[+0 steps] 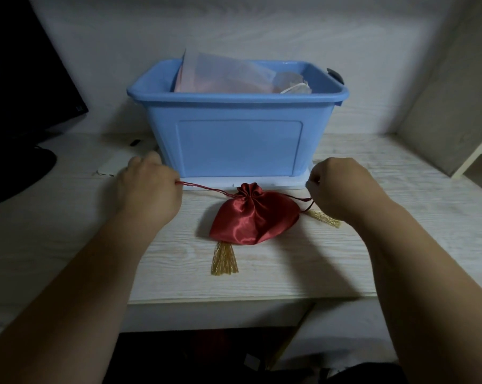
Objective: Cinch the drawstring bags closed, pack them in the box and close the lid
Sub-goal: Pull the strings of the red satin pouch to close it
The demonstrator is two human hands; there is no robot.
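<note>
Cords [204, 187] of the red bag [255, 217] are gripped by left hand [148, 189] and right hand [342, 187], blue box [237, 120] just behind, monitor [26, 79] leftward.

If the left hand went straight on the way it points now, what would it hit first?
Likely the blue plastic box, at its front left corner, just beyond the left hand gripping the red drawstring; depth is unclear.

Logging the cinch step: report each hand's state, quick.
Left hand: pinching the cord.
Right hand: gripping the cord's other end.
</note>
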